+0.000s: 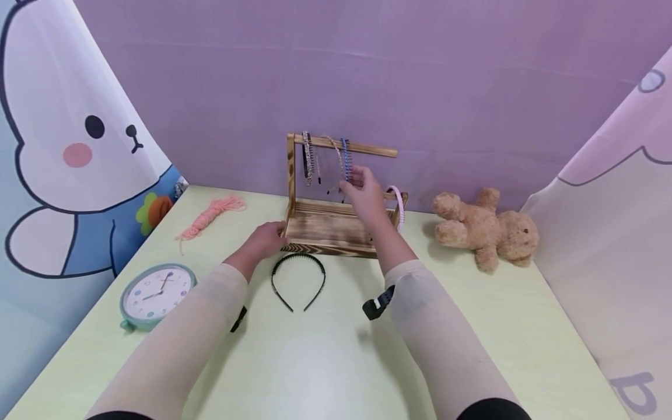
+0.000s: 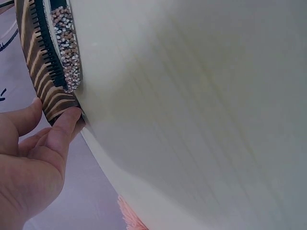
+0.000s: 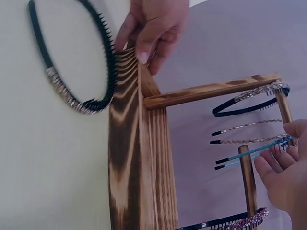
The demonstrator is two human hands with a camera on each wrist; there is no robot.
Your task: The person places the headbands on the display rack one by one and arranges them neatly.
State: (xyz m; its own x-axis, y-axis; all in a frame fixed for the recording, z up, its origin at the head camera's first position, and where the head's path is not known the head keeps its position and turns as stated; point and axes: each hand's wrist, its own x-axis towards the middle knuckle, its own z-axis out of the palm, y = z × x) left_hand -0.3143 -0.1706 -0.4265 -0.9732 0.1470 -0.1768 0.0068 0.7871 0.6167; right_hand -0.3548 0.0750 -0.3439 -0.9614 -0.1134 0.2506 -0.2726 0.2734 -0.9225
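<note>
A wooden headband rack (image 1: 331, 227) stands at the back of the table, and my left hand (image 1: 264, 240) grips its front left corner. On the rack's upper rod hang a sparkly black headband (image 1: 307, 160), a thin beaded headband (image 3: 244, 141) and a blue headband (image 1: 345, 156). My right hand (image 1: 366, 195) pinches the blue headband near the rod; the fingers partly hide it. A pink headband (image 1: 401, 207) hangs on the lower rod at the right. In front of the rack, a black headband with rhinestones (image 3: 62, 91) lies on the table.
A teddy bear (image 1: 485, 230) lies on the right side of the table (image 1: 325, 361). To the left are a bundle of pink yarn (image 1: 210, 217) and a green-rimmed clock (image 1: 157, 294). A purple curtain (image 1: 367, 76) hangs close behind the rack.
</note>
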